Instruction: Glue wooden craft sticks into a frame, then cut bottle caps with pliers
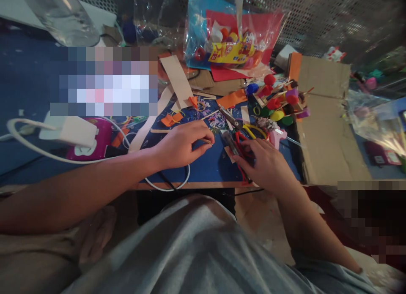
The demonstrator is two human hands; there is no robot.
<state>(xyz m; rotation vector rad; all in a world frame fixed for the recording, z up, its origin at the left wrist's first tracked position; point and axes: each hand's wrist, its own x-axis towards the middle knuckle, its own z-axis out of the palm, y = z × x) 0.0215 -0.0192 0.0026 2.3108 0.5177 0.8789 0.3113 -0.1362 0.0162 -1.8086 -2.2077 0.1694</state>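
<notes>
My left hand (182, 144) is closed in a pinch above the blue table (203, 169), holding a small thin wooden stick (205, 141) between thumb and fingertips. To its right, my right hand (264, 163) reaches among the tools with bent fingers. Its thumb and fingers are around a dark grey, pen-like tool (231, 144), whose lower part is hidden. Red handles (240, 137) lie against those fingers. Just beyond are pliers with metal jaws (231, 116) and yellow handles (252, 130).
Orange scraps (233, 99), loose rubber bands (217, 118) and pompoms (275, 102) litter the table. Cardboard (330, 129) stands at the right. A white charger (78, 131) sits in a pink socket block (103, 135), its cable looping near my left arm. Plastic bags (234, 36) lie at the back.
</notes>
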